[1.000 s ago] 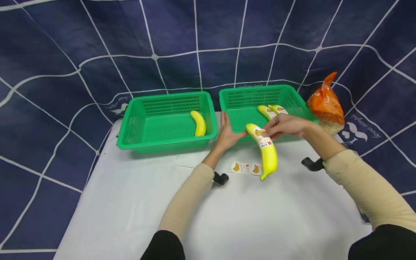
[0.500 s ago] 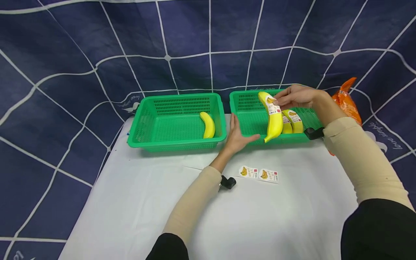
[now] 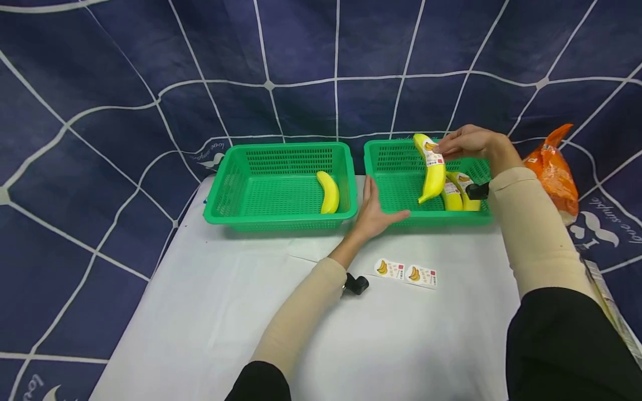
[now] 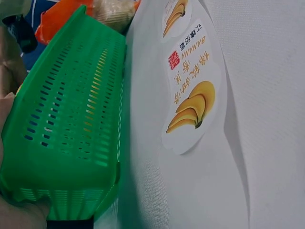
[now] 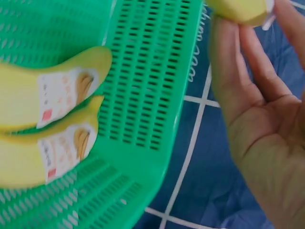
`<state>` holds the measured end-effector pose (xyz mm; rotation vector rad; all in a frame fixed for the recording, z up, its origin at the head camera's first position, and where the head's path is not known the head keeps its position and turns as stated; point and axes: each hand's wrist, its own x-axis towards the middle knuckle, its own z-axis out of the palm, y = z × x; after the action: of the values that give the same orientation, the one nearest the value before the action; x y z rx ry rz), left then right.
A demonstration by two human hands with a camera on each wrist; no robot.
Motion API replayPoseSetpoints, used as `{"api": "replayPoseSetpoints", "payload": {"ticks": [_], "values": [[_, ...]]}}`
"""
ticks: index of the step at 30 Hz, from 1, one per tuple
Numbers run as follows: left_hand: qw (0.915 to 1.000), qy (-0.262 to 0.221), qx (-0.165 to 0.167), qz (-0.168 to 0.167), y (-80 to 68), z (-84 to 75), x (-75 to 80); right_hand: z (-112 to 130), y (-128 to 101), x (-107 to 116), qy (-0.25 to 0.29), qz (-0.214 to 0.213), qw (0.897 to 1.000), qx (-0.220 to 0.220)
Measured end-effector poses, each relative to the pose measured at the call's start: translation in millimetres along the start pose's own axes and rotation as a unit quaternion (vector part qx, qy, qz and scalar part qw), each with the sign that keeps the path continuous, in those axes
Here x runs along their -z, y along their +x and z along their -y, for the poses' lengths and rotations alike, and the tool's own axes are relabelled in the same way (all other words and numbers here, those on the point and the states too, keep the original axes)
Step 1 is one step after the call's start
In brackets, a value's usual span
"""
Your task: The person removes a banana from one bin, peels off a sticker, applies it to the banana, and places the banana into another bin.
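The right hand (image 3: pixel 468 143) pinches the upper end of a labelled banana (image 3: pixel 433 167) between thumb and fingertips, so that the fruit hangs nearly upright over the right green basket (image 3: pixel 401 186), its lower tip above the basket floor. In the right wrist view the fingers (image 5: pixel 243 62) curl round the banana's end at the top edge of the picture. Just beside the hanging banana, two more labelled bananas (image 3: pixel 458 192) lie side by side at the basket's right end, touching each other. The left hand (image 3: pixel 373 211) rests flat and open against the near left corner of the same basket, fingers straight, thumb along its front wall. To the left stands a second green basket (image 3: pixel 241 189), close to the first, with one plain banana (image 3: pixel 329 192) lying near its right wall. On the white desk (image 3: pixel 200 312), in front of the right basket, lie two banana stickers (image 3: pixel 406 272) side by side. An orange bag (image 3: pixel 554 170) sits at the desk's far right, behind the right arm.
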<state>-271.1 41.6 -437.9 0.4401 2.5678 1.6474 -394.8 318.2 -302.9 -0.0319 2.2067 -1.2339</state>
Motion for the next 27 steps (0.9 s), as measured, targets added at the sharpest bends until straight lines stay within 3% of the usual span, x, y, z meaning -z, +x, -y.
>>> {"api": "replayPoseSetpoints", "payload": {"ticks": [5,11,18,27], "values": [[0.9999,0.006,0.004,0.015,-6.5,-2.4,-1.8,-11.8,12.2,-2.4,-0.026,0.019,0.999,-0.005],[0.9999,0.001,0.001,0.01,-10.6,-4.6,-2.9,-22.2,20.2,-7.6,-0.083,0.066,0.993,-0.056],[0.9999,0.009,0.001,0.006,-14.0,-7.3,-4.8,-31.9,19.3,-14.5,-0.134,0.058,0.983,-0.113],[0.9999,0.008,-0.005,0.01,-16.8,-9.7,-5.8,-37.3,15.2,-24.7,-0.191,0.03,0.974,-0.119]]}}
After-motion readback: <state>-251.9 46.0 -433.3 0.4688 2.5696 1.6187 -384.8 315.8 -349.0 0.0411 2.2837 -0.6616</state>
